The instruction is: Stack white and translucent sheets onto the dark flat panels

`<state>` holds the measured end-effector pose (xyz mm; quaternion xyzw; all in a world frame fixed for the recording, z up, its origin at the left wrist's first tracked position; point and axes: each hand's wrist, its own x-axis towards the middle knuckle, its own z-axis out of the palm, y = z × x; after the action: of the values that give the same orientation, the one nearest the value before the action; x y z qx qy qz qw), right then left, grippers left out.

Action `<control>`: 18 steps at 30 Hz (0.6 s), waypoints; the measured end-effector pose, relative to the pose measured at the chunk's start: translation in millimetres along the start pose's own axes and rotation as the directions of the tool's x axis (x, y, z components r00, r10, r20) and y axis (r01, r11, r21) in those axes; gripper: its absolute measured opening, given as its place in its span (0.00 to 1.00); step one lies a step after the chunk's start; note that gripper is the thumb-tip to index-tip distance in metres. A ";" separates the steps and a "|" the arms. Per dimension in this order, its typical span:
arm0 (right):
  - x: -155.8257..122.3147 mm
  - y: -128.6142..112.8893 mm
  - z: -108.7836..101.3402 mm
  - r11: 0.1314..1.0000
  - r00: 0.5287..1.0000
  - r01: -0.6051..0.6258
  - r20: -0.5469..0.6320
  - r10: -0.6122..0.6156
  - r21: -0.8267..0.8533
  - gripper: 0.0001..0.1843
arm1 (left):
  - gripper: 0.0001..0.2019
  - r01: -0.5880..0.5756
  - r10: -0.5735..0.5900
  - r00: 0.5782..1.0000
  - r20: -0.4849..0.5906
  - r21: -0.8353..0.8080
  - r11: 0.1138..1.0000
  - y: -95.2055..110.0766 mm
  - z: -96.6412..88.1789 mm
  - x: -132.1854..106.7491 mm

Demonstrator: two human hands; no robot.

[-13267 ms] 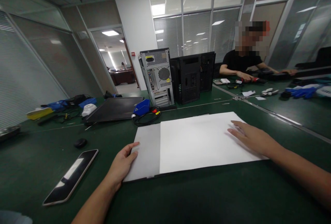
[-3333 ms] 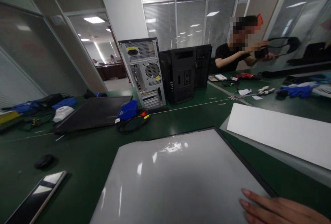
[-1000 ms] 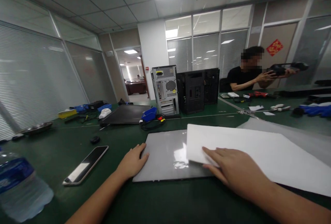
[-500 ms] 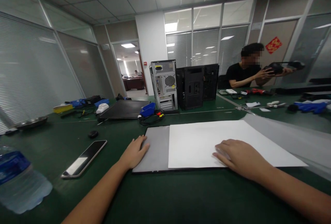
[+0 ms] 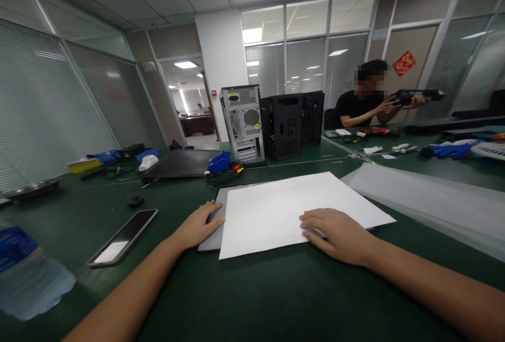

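Note:
A large white sheet lies at a slant over a thin grey panel with a dark edge. Most of the panel is hidden beneath the sheet. My left hand rests on the panel's left side, fingers outstretched and the tips close to the sheet's left edge. Flat on the right part of the sheet is my right hand, its fingers extended. To the right, a translucent sheet is spread on the green table.
A phone, a small black round piece and a water bottle are at left. Behind stand computer cases, a flat black panel and a blue connector. A person sits across, holding a dark device.
Under my right hand the white sheet has slid left and turned, covering more of the grey panel. My left hand stays on the panel's left side. The camera view has shifted slightly.

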<state>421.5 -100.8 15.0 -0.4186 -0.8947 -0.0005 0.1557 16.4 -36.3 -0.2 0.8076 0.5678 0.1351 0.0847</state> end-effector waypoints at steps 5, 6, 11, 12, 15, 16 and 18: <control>-1.5 -4.1 1.8 1.000 0.998 0.009 0.065 -0.009 0.005 0.27 | 0.39 -0.002 0.002 1.000 -0.003 0.005 1.000 -5.4 4.1 2.2; -2.3 -6.4 2.3 0.999 0.996 0.023 0.083 -0.025 0.026 0.29 | 0.39 -0.007 0.007 1.000 -0.001 0.006 1.000 -6.4 5.1 2.6; -3.1 -13.7 3.8 0.992 0.992 0.101 0.069 -0.106 0.072 0.30 | 0.38 0.002 -0.002 1.000 0.007 0.007 1.000 -7.5 6.3 3.4; -2.4 -12.0 4.3 0.993 0.992 0.107 0.056 -0.110 0.056 0.29 | 0.37 0.001 -0.001 1.000 0.014 0.007 1.000 -7.1 5.8 3.4; 0.0 0.4 6.1 0.996 0.996 0.086 0.039 -0.085 -0.001 0.27 | 0.33 -0.005 0.004 0.999 0.039 0.011 1.000 -5.9 4.4 3.4; 0.5 6.1 6.4 0.998 0.997 0.065 0.044 -0.065 -0.013 0.28 | 0.32 -0.004 0.003 0.999 0.045 0.016 1.000 -5.7 4.2 3.7; 0.5 17.3 5.8 1.000 0.997 0.024 0.079 -0.023 -0.015 0.32 | 0.32 0.002 -0.004 0.999 0.050 0.029 1.000 -5.9 4.2 4.4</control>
<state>432.5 -88.5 7.3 -0.4089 -0.9050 0.0071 0.1171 13.9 -30.1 -5.3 0.8110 0.5686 0.1066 0.0874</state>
